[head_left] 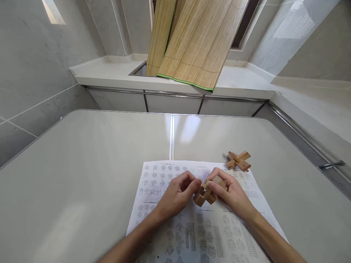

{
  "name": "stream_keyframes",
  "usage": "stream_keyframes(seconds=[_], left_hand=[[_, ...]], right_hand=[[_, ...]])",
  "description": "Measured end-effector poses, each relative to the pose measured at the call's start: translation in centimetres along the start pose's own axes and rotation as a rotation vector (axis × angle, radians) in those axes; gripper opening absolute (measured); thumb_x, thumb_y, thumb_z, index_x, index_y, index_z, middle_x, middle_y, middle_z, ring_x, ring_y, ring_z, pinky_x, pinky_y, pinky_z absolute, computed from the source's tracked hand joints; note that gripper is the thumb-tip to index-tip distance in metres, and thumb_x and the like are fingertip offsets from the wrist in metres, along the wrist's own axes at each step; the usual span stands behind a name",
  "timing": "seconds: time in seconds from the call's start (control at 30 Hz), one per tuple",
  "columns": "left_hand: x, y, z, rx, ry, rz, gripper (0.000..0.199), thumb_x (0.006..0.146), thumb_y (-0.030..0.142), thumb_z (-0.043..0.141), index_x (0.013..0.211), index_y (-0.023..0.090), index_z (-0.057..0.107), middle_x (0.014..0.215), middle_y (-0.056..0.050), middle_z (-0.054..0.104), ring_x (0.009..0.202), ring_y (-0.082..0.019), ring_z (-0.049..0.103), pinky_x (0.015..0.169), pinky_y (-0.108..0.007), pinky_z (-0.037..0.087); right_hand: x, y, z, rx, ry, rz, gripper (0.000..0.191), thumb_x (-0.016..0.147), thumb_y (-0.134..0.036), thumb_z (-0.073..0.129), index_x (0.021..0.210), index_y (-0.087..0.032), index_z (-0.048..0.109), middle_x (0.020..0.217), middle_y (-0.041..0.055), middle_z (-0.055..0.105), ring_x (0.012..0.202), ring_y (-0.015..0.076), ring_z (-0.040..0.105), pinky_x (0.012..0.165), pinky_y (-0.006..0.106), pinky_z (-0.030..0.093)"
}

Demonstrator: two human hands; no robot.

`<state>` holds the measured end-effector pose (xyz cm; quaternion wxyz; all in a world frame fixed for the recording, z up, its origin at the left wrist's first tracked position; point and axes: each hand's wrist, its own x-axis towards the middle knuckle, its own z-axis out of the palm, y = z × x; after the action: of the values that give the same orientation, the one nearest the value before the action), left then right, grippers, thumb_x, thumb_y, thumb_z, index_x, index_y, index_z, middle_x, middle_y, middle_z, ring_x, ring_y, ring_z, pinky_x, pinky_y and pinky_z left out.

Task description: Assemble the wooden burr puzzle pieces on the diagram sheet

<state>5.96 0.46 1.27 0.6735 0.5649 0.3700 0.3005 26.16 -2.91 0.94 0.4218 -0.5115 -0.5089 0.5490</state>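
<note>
A partly joined cluster of wooden puzzle blocks (200, 199) is held above a printed paper sheet (153, 182) on the table. My right hand (229, 190) grips the cluster from the right, thumb on top. At its left side, my left hand (179, 191) has thumb and forefinger pinched together; whatever lies between those fingertips is too small to make out. Beyond my right hand, a separate crossed group of wooden pieces (238, 161) rests at the sheet's upper right edge.
The pale table (95, 175) has a seam running away from me. Behind it is a white counter ledge (115, 76) with a bamboo mat (197, 47) hanging over a sink edge (138, 69). A metal rail (298, 128) runs along the right wall.
</note>
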Motion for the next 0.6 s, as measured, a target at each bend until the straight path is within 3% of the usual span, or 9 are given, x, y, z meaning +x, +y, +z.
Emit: stream_keyframes(seconds=[0.33,0.5,0.6], left_hand=[[-0.1,0.13,0.2,-0.065,-0.01,0.012,0.042,0.098,0.056,0.065,0.084,0.018,0.054,0.077,0.001,0.058,0.07,-0.012,0.049,0.069,-0.027,0.04],[-0.13,0.14,0.23,-0.049,-0.032,0.021,0.038,0.101,0.053,0.063,0.09,0.017,0.06,0.082,-0.003,0.067,0.078,-0.015,0.059,0.077,-0.029,0.045],[-0.06,-0.1,0.25,-0.067,-0.06,0.024,0.036,0.1,0.052,0.064,0.099,0.016,0.064,0.089,-0.006,0.071,0.086,-0.018,0.067,0.085,-0.032,0.05]], right_hand=[[-0.17,0.23,0.67,-0.078,0.095,-0.048,0.039,0.091,-0.06,0.072,0.088,-0.024,0.059,0.064,-0.0026,0.061,0.055,0.0149,0.051,0.053,0.027,0.042],[-0.01,-0.04,0.83,-0.033,0.084,-0.006,0.039,0.092,-0.061,0.071,0.091,-0.024,0.057,0.068,-0.0002,0.068,0.057,0.0176,0.059,0.054,0.028,0.046],[0.22,0.03,0.64,-0.047,0.133,-0.004,0.04,0.092,-0.062,0.07,0.088,-0.024,0.057,0.061,-0.003,0.061,0.053,0.0157,0.053,0.051,0.027,0.041]])
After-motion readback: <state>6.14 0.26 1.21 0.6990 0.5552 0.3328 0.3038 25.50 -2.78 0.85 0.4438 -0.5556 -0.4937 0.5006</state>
